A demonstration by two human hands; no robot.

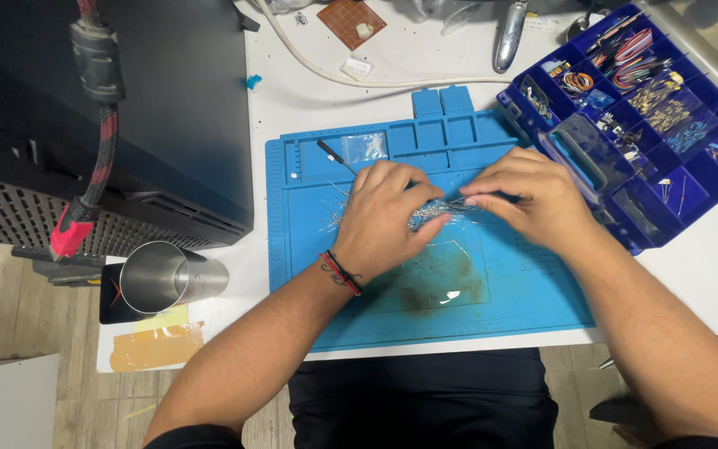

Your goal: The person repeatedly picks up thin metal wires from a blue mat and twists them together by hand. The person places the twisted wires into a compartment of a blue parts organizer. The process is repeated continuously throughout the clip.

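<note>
White tabletop (712,274) fills most of the head view, with pale wood flooring showing at the lower left. On it lies a blue work mat (492,291) with small moulded trays along its far edge and a brownish stain near the middle.

Both hands meet over the mat's centre, on a loose bundle of thin silvery wire leads (434,214). The left hand (380,220) rests palm down, its fingers (413,195) curled nearly closed around the bundle's left end; a red and black cord band circles that wrist. The right hand (533,199) comes in from the right, its fingers (479,199) pinched close together on the bundle's right end. Stray leads fan out on the mat to the left of the left hand.

A small black-handled tool (336,155) lies on the mat just beyond the left hand, beside a little clear bag (365,147). Just beside the right hand, a blue compartment box (650,108) sits open, its cells holding coloured wires and small parts. At the left stand a black computer case (126,108) with a red-and-black braided cable (97,166), and near it a steel tumbler (168,278) lying on its side. A white cable (334,75) and a brown perforated board (349,21) lie at the far edge.
</note>
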